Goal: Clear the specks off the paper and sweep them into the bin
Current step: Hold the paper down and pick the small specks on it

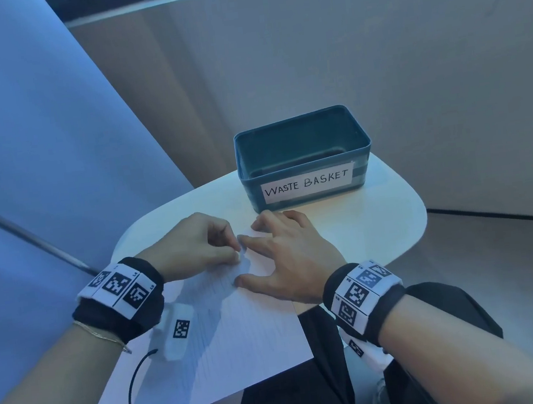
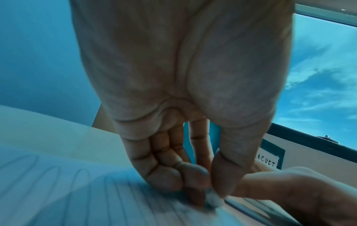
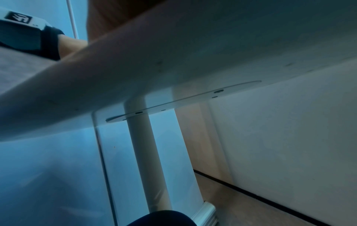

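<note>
White round table; paper; teal bin.

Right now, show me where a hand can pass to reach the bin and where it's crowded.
Bare tabletop lies right of the right hand, running up to the waste basket and the table's right edge. Crowded: the paper's far end, where the left hand pinches a small white lump against the spread right fingers, just short of the basket's front wall.
</note>
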